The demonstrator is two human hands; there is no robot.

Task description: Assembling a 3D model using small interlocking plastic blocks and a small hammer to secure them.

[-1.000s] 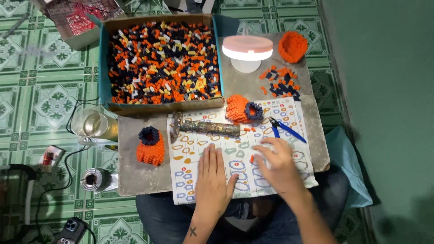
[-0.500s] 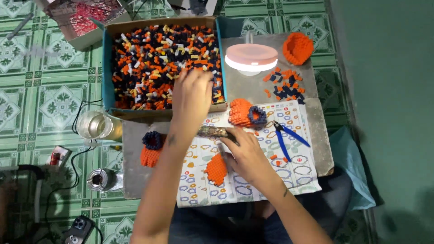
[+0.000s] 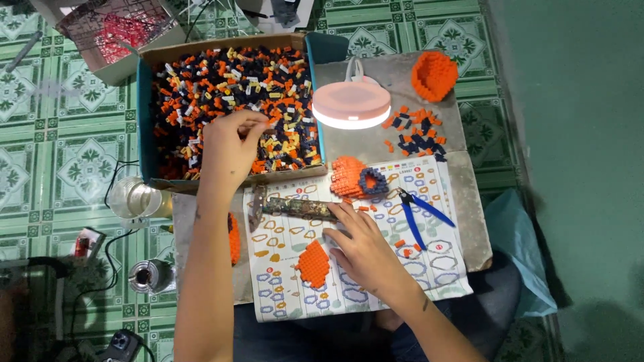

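Note:
My left hand (image 3: 227, 151) reaches into a cardboard box (image 3: 144, 114) full of small orange, dark blue, yellow and white bricks (image 3: 268, 80). Its fingertips are pinched together among the bricks; whether they hold one is hidden. My right hand (image 3: 362, 251) rests flat on a printed instruction sheet (image 3: 429, 268), fingers apart, holding nothing. A flat orange brick piece (image 3: 313, 263) lies just left of it. A rusty metal bar (image 3: 295, 208) lies across the sheet above that hand. An orange and dark blue built piece (image 3: 355, 177) sits at the sheet's top.
Blue-handled pliers (image 3: 417, 216) lie on the sheet's right. A round pink lamp (image 3: 351, 104), an orange bowl-shaped build (image 3: 434, 74) and loose bricks (image 3: 416, 137) are behind. Left of the table are a glass (image 3: 134, 198), a can (image 3: 147, 275) and a phone (image 3: 121, 345).
My left hand has lifted off the sheet and gone up into the brick box. The flat orange piece now lies on the sheet beside my right hand.

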